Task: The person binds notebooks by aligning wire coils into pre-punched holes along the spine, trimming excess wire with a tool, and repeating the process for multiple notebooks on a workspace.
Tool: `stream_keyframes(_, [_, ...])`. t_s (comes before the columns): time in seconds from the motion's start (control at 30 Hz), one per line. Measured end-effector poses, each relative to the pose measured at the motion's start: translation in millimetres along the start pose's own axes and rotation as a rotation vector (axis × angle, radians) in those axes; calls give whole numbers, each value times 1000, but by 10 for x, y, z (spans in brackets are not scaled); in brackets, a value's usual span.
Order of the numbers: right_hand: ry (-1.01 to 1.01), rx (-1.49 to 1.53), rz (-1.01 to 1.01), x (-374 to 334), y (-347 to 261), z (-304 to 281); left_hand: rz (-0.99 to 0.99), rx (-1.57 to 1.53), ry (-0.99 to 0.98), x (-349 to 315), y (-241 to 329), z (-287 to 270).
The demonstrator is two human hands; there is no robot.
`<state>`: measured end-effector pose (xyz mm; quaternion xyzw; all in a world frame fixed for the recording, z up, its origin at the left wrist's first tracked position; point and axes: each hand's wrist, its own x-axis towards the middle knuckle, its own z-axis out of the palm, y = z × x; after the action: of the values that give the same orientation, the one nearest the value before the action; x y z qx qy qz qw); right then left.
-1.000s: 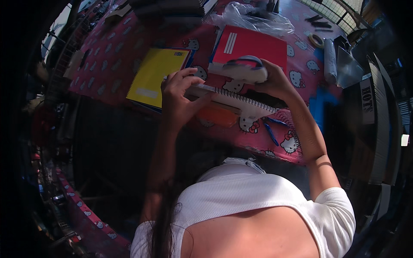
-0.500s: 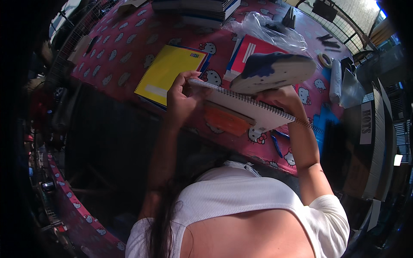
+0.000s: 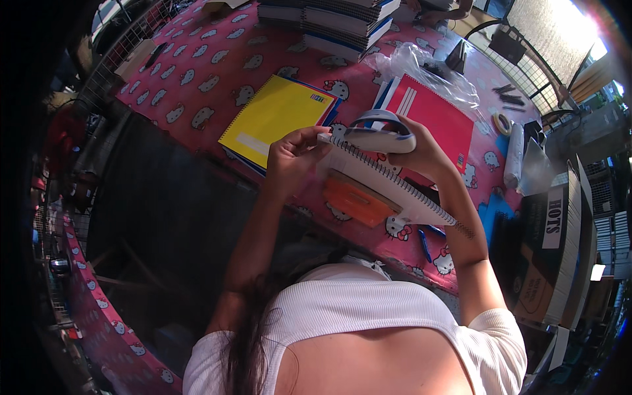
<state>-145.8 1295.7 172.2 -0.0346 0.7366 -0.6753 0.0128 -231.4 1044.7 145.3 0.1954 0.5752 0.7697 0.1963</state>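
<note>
While half a second ago the white tool (image 3: 384, 140) looms broad and tilted, it now shows smaller at the spiral notebook's (image 3: 413, 203) twelve o'clock. At ten, the left hand (image 3: 291, 161) pinches the notebook's corner. The right hand (image 3: 423, 153) grips the tool, fingers mostly hidden. At four, the coil's tail (image 3: 465, 230) is hard to make out against the forearm (image 3: 471, 249).

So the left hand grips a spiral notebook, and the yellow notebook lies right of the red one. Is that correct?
Not quite: the yellow notebook lies left of the red one, as the head view shows. The left hand does grip a spiral notebook.
</note>
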Motion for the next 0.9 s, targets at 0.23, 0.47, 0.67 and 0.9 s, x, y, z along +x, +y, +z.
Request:
stream_keyframes(0.23, [1366, -1378, 349, -1541, 888, -1623, 39, -82, -191, 66, -3, -71])
stream_keyframes(0.47, [1260, -1094, 186, -2125, 866, -1023, 34, -77, -349, 263, -207, -179])
stream_keyframes(0.67, [714, -1029, -83, -1106, -1241, 634, 12, -274, -198, 198, -361, -147])
stream_keyframes(0.9, [-75, -1111, 190, 167, -623, 942, 44, -277, -157, 137, -458, -197])
